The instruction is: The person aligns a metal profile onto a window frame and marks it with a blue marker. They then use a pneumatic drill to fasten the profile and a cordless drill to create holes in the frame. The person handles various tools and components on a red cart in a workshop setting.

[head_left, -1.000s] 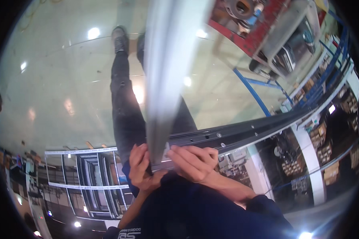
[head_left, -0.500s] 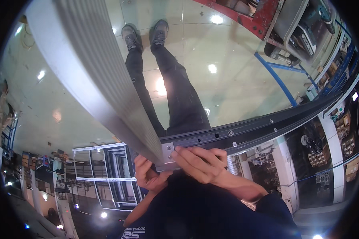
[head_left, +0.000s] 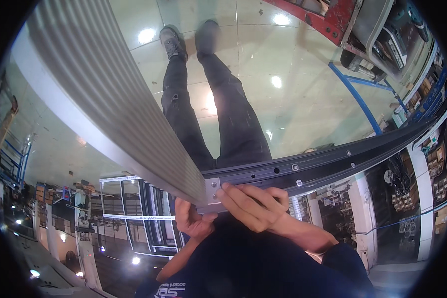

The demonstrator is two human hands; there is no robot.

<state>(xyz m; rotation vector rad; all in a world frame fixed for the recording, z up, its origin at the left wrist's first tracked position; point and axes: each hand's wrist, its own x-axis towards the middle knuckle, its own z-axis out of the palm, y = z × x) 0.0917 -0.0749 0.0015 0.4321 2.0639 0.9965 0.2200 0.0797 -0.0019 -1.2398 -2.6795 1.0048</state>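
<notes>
Ribbed silver aluminium rail [head_left: 109,109] runs from far left down to near centre, long and flat-sided. Dark metal rail [head_left: 333,161] with round holes and bolts meets it at corner bracket [head_left: 212,191], stretching right. Right hand [head_left: 253,206] fingers curled over joint, gripping bracket. Left hand [head_left: 193,221] beneath silver rail end, fingers closed on it. Glossy tiled floor [head_left: 293,99] open beyond.

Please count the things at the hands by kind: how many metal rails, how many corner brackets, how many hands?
Silver ribbed rail: 1
Dark rail with holes: 1
Silver corner bracket: 1
Hands: 2, the left hand and the right hand
Total: 5
</notes>
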